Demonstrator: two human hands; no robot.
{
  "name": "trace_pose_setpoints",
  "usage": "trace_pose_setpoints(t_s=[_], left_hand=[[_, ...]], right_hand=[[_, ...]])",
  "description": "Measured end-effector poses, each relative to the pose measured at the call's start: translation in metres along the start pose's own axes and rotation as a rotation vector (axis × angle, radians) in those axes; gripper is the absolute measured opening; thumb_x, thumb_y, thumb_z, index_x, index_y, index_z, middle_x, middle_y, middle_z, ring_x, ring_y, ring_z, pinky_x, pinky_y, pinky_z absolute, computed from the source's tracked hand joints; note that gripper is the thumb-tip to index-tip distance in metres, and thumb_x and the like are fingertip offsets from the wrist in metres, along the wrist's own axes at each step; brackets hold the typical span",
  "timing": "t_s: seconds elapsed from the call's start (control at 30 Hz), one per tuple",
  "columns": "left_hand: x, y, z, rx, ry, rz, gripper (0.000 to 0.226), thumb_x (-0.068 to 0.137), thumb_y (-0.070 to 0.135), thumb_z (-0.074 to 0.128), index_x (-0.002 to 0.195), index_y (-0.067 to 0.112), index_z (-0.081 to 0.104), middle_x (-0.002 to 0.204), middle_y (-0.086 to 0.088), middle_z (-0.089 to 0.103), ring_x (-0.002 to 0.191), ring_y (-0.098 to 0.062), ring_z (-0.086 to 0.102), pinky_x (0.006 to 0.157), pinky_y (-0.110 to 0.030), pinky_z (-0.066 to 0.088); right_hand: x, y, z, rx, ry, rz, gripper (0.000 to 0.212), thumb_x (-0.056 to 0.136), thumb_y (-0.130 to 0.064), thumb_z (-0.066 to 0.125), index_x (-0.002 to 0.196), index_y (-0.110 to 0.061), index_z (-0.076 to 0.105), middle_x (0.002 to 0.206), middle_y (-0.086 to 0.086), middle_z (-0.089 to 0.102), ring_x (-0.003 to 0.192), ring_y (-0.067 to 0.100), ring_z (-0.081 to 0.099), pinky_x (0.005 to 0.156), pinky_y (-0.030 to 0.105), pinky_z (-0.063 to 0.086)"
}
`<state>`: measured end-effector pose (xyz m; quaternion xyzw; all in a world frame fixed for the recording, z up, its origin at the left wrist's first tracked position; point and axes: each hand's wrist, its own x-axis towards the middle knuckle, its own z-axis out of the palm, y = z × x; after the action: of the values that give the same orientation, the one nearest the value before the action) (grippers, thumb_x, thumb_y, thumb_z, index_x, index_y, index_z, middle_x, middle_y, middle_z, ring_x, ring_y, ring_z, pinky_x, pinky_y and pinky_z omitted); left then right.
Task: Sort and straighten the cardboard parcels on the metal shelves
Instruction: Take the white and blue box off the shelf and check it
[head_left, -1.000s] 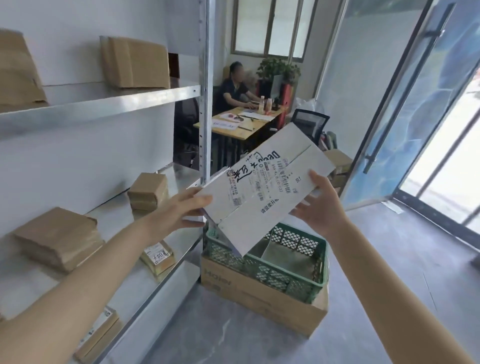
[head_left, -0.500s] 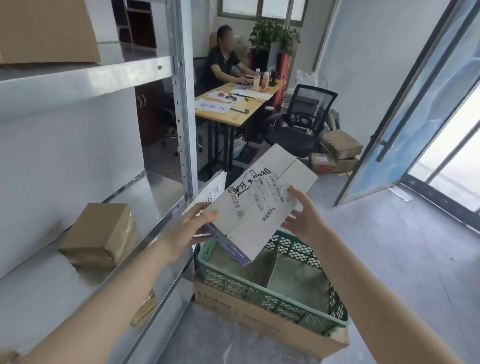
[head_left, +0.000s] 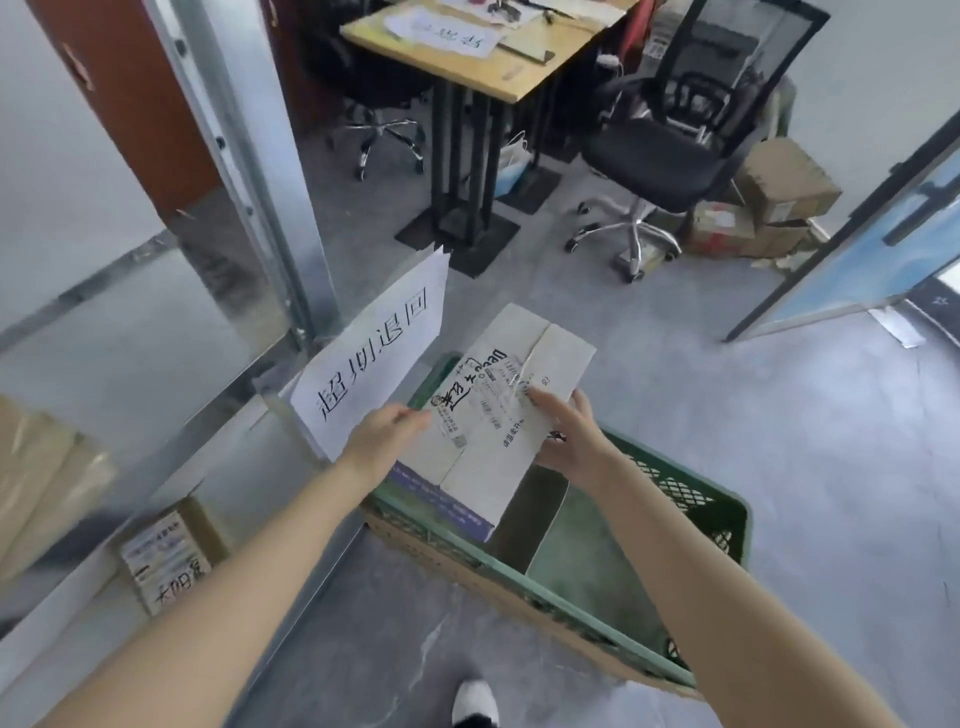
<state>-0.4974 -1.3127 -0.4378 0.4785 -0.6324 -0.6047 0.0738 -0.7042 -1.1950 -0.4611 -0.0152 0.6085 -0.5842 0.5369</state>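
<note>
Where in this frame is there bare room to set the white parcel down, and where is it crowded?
The green crate under the white parcel shows bare floor toward its near right side. The metal shelf is bare between the upright post and the brown parcels. Crowded: the crate's far left corner, filled by the parcel and the paper sign.

Matt white cardboard parcel (head_left: 496, 441); green plastic crate (head_left: 691, 499), mesh-walled; shiny metal shelf (head_left: 156, 322).

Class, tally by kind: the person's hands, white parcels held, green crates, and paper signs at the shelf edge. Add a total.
hands: 2, left hand and right hand
white parcel: 1
green crate: 1
paper sign: 1
total: 5
</note>
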Motion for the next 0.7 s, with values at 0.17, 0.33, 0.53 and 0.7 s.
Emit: trace_pose_setpoints(t_s=[0.17,0.33,0.53,0.7], left_hand=[[0.057,-0.016,0.041,0.101,0.016,0.005,0.046,0.095,0.036,0.053,0.132,0.009,0.052,0.129,-0.003,0.056,0.122,-0.019,0.05,0.095,-0.025,0.035],[0.105,-0.047,0.062,0.204,0.022,-0.038,0.039,0.095,0.034,0.052,0.127,0.012,0.056,0.128,-0.003,0.059,0.119,-0.017,0.052,0.092,-0.026,0.036],[0.155,-0.072,0.08,0.285,0.012,-0.051,0.031,0.097,0.031,0.051,0.121,0.013,0.056,0.114,0.003,0.058,0.099,-0.008,0.049,0.078,-0.024,0.035],[0.184,-0.104,0.087,0.295,0.025,-0.109,0.03,0.097,0.029,0.051,0.122,0.014,0.052,0.11,0.005,0.054,0.093,-0.009,0.051,0.059,-0.018,0.035]], right_hand=[[0.071,0.03,-0.023,-0.061,0.031,0.094,0.078,0.081,-0.021,0.076,0.139,-0.023,0.024,0.128,0.016,0.059,0.098,0.032,0.068,0.064,0.045,0.059],[0.126,0.07,-0.042,-0.017,0.04,0.159,0.085,0.072,-0.033,0.084,0.137,-0.015,0.032,0.125,0.016,0.063,0.105,0.033,0.068,0.076,0.051,0.059],[0.18,0.096,-0.053,0.0,0.01,0.193,0.061,0.086,-0.028,0.071,0.139,-0.019,0.041,0.129,0.012,0.062,0.114,0.034,0.063,0.081,0.049,0.058],[0.219,0.117,-0.051,-0.06,-0.039,0.245,0.048,0.09,-0.027,0.066,0.135,-0.021,0.049,0.128,0.01,0.063,0.114,0.034,0.061,0.09,0.051,0.052]])
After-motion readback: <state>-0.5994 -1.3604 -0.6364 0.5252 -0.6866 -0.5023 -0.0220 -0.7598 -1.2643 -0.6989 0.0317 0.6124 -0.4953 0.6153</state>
